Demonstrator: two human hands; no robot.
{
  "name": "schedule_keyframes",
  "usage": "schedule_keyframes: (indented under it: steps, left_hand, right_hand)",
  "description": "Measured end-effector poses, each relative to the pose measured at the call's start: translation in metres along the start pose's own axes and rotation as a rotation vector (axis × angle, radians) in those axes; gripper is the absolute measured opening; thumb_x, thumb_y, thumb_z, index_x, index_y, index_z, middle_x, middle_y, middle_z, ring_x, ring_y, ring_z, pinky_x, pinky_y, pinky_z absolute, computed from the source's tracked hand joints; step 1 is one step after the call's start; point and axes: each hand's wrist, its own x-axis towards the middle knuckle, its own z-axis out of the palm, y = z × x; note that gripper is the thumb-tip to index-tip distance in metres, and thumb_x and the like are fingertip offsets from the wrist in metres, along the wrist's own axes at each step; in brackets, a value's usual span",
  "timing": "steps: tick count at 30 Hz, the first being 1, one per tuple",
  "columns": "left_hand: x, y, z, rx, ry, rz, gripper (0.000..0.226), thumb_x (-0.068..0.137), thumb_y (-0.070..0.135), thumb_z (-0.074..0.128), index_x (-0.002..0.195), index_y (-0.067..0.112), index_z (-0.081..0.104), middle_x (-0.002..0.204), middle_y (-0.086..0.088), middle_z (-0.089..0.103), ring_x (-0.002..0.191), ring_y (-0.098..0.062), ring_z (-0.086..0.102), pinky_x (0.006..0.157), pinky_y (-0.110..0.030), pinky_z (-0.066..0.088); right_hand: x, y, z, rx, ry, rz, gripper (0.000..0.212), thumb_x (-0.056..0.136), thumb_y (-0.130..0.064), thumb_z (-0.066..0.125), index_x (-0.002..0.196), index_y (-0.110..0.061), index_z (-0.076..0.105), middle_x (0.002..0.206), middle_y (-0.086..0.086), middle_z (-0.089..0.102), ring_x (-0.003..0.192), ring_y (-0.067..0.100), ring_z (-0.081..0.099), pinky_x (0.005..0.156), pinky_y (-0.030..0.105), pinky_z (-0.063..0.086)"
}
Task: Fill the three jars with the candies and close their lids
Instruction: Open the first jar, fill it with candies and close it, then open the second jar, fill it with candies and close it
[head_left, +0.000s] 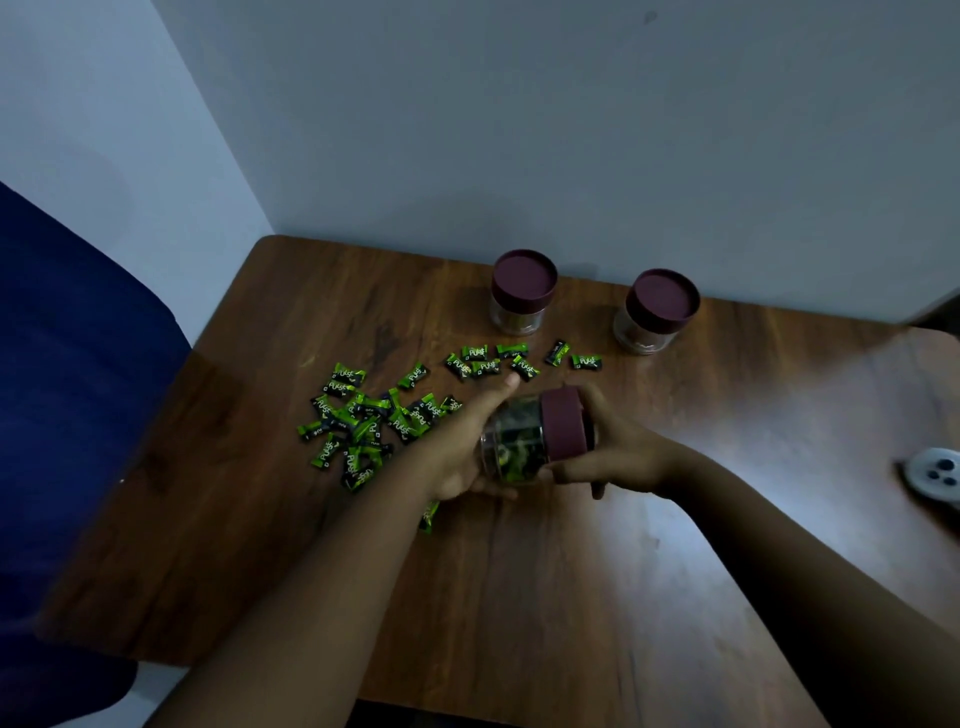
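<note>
Head camera looks down at two bare arms that reach over a brown wooden table (545, 597). A bright patch of light shines on the wood by the right arm.

Both hands hold one glass jar (511, 447) tipped on its side, up off the table. It has green candies inside. The left hand (467, 447) cups the glass body, with its thumb on top and its fingers curled under. The right hand (608, 449) grips the dark red lid (566, 423) on the jar's mouth, with fingers curled round it.

Just past the left hand lies a pile of candies (363, 426) in green and black wrappers. One candy peeks out from under the left wrist. A smaller bunch of candies (511, 358) lies a bit farther back.

A small grey thing with dark dots (935, 475) sits at the right edge of the table.

At the back stand two more jars, the left jar (522, 293) and the right jar (655, 312), both upright with dark red lids on.

A pale wall (519, 130) is behind the table. Something dark blue (67, 389) is on the left side.
</note>
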Motion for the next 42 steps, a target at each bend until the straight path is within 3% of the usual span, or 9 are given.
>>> schedule_keyframes:
  steps: [4,9,13,17,21,25,36,40,42]
  left_hand:
    - [-0.001,-0.002,-0.002,0.131,0.148,0.428,0.058,0.063,0.069,0.075,0.112,0.04,0.064,0.118,0.001,0.068,0.1,-0.017,0.069,0.066,-0.03,0.059]
    - [-0.015,0.001,-0.017,0.076,-0.13,-0.015,0.082,0.064,0.086,0.062,0.121,0.027,0.067,0.111,-0.012,0.075,0.098,-0.032,0.074,0.071,-0.049,0.063]
    - [-0.016,-0.007,-0.029,0.015,-0.081,0.158,0.057,0.078,0.068,0.067,0.123,0.033,0.066,0.111,-0.008,0.075,0.091,-0.028,0.075,0.067,-0.042,0.062]
    - [-0.012,-0.012,-0.043,-0.128,0.182,0.317,0.059,0.071,0.048,0.081,0.124,0.038,0.057,0.135,-0.006,0.064,0.114,-0.024,0.069,0.09,-0.054,0.058]
    - [-0.017,0.02,-0.096,0.44,0.257,0.472,0.082,0.05,0.068,0.088,0.121,0.058,0.049,0.13,0.022,0.062,0.116,0.002,0.062,0.085,-0.019,0.053]
    - [0.003,0.064,-0.146,1.118,0.504,0.473,0.113,0.044,0.075,0.082,0.14,0.04,0.035,0.137,0.001,0.056,0.12,-0.02,0.059,0.091,-0.039,0.055]
    - [0.116,0.118,-0.218,0.688,0.592,0.538,0.1,0.051,0.03,0.101,0.137,0.012,0.053,0.13,-0.005,0.064,0.121,-0.024,0.061,0.094,-0.039,0.055]
    - [0.125,0.114,-0.229,0.628,0.655,0.461,0.102,0.062,0.033,0.097,0.143,0.01,0.039,0.144,-0.01,0.052,0.134,-0.032,0.05,0.104,-0.049,0.048]
    - [0.11,0.101,-0.227,0.636,0.739,0.468,0.083,0.067,0.043,0.092,0.129,0.015,0.043,0.131,-0.007,0.056,0.122,-0.031,0.055,0.092,-0.043,0.051]
  right_hand:
    - [-0.002,-0.003,-0.002,0.111,-0.038,0.044,0.094,0.066,-0.029,0.093,0.136,-0.047,0.032,0.122,0.009,0.061,0.084,0.021,0.073,0.057,0.038,0.056]
    - [0.005,-0.014,0.003,-0.088,-0.049,-0.002,0.102,0.063,-0.034,0.096,0.139,-0.048,0.028,0.128,-0.005,0.055,0.097,0.02,0.071,0.053,0.034,0.056]
    - [0.016,-0.02,0.008,-0.047,-0.045,-0.038,0.103,0.063,-0.041,0.097,0.139,-0.057,0.028,0.133,-0.008,0.056,0.104,0.018,0.071,0.054,0.037,0.058]
    - [0.043,-0.031,0.025,0.174,0.099,-0.1,0.092,0.07,-0.038,0.093,0.143,-0.053,0.038,0.141,0.004,0.053,0.112,0.025,0.068,0.071,0.032,0.059]
    - [0.076,-0.055,0.032,0.062,0.206,-0.202,0.096,0.069,-0.018,0.095,0.148,-0.033,0.041,0.144,-0.001,0.05,0.125,0.013,0.059,0.096,0.031,0.056]
    - [0.127,-0.087,0.044,-0.479,0.276,-0.345,0.082,0.071,-0.013,0.092,0.143,-0.014,0.053,0.143,0.009,0.045,0.132,0.022,0.047,0.106,0.022,0.041]
    - [0.205,-0.089,0.081,-0.676,0.568,-0.084,0.067,0.099,-0.026,0.06,0.159,-0.014,0.031,0.156,0.016,0.037,0.138,0.033,0.043,0.104,0.041,0.044]
    - [0.193,-0.086,0.074,-0.845,0.736,-0.122,0.052,0.09,-0.023,0.064,0.139,-0.009,0.057,0.138,0.013,0.056,0.12,0.036,0.056,0.089,0.042,0.049]
    - [0.195,-0.093,0.05,-0.952,0.949,-0.18,0.04,0.086,-0.027,0.062,0.121,-0.009,0.068,0.123,0.015,0.062,0.105,0.041,0.058,0.083,0.044,0.048]
